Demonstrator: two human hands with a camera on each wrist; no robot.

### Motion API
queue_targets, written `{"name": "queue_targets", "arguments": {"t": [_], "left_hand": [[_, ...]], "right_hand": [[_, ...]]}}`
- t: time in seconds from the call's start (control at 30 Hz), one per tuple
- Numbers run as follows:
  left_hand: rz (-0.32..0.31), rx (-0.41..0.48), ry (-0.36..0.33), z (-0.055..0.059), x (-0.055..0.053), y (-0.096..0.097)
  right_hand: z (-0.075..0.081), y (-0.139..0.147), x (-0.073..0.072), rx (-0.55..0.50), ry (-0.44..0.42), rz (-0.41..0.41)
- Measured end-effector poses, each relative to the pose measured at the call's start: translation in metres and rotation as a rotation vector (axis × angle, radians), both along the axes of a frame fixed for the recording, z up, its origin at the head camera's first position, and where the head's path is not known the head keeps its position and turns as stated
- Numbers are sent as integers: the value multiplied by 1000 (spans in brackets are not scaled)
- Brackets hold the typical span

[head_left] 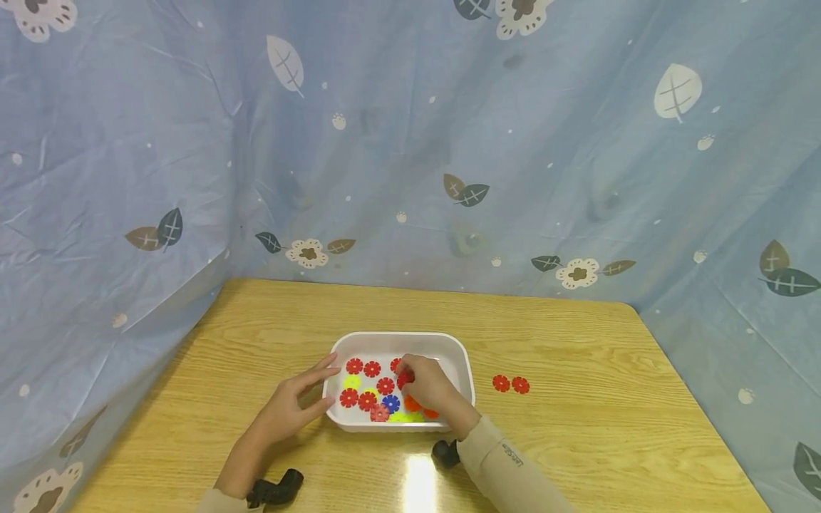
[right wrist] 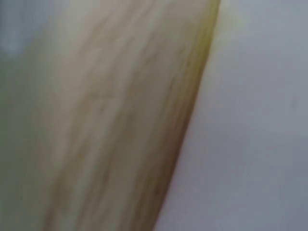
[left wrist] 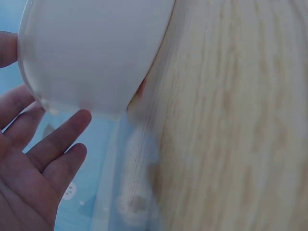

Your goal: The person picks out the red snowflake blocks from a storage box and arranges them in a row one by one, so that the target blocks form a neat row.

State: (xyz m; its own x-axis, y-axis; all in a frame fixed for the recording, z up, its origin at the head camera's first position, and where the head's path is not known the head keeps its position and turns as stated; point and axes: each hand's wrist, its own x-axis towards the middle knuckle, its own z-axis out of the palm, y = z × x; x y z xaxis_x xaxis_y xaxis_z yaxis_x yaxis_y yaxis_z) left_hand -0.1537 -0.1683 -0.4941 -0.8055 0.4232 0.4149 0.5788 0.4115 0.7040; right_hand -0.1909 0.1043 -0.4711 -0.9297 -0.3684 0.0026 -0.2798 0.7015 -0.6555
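Observation:
A white plastic tray (head_left: 398,427) stands on the table, with red, yellow, blue and orange snowflake discs lying in it. My left hand (head_left: 290,402) is at the tray's left end, fingers spread and fairly straight, touching its rim. In the left wrist view the same hand (left wrist: 36,159) lies against the white outer wall (left wrist: 96,53). My right hand (head_left: 428,383) reaches over the near rim into the tray. Its thumb and fingers pinch a red snowflake disc (head_left: 403,380). Orange discs (head_left: 412,404) lie under that hand, partly hidden. The right wrist view shows no hand, only blurred tray wall (right wrist: 250,125).
Two red discs (head_left: 501,383) lie side by side on the wooden table (head_left: 590,427), right of the tray. A blue patterned curtain (head_left: 398,142) hangs behind the table and along both sides. Black camera mounts (head_left: 276,490) sit at both wrists.

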Motion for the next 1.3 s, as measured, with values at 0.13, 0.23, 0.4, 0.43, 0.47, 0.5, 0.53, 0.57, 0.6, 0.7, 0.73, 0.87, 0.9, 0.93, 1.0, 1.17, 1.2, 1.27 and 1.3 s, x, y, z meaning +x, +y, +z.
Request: {"name": "queue_targets", "arguments": {"t": [0.13, 0.23, 0.4, 0.43, 0.47, 0.5, 0.53, 0.57, 0.6, 0.7, 0.73, 0.87, 0.9, 0.93, 1.0, 1.17, 1.2, 1.27, 1.3], "left_hand": [[-3, 8, 1, -1, -1, -1], [9, -8, 3, 1, 0, 1], [9, -7, -2, 16, 7, 5], [7, -5, -4, 20, 8, 6], [5, -4, -7, 24, 10, 7], [5, -5, -10, 28, 12, 8], [5, -7, -12, 31, 13, 8], [6, -8, -13, 34, 15, 9], [6, -7, -14, 35, 16, 9], [9, -3, -15, 38, 17, 10], [9, -1, -15, 37, 17, 10], [13, -4, -21, 35, 15, 8], [14, -8, -20, 33, 14, 7], [16, -12, -19, 28, 12, 6], [20, -23, -12, 17, 7, 3], [18, -34, 0, -2, -3, -3], [17, -34, 1, -2, -3, -4], [13, -28, 4, -3, -4, -5], [13, -28, 6, -4, -4, -5]], "right_hand": [[2, 2, 0, -68, -2, 5], [3, 3, 0, -128, -20, -3], [2, 7, -2, -217, -36, 12], [2, 8, -2, -234, -41, 16], [2, 9, -2, -248, -45, 19], [3, 10, -2, -262, -53, 18], [4, 11, -1, -281, -57, 20], [5, 13, -1, -302, -64, 21], [6, 14, 0, -322, -62, 27], [9, 20, 1, -372, -27, 48], [11, 22, 1, -391, -15, 53], [22, 33, 6, -473, -34, 14], [28, 36, 9, -493, -51, 0], [33, 39, 13, -518, -84, -29], [36, 48, 15, -553, -110, -75], [29, 80, 15, -608, -63, -207], [28, 87, 17, -615, -51, -230], [26, 100, 20, -633, -37, -275], [24, 107, 22, -638, -35, -291]]}}
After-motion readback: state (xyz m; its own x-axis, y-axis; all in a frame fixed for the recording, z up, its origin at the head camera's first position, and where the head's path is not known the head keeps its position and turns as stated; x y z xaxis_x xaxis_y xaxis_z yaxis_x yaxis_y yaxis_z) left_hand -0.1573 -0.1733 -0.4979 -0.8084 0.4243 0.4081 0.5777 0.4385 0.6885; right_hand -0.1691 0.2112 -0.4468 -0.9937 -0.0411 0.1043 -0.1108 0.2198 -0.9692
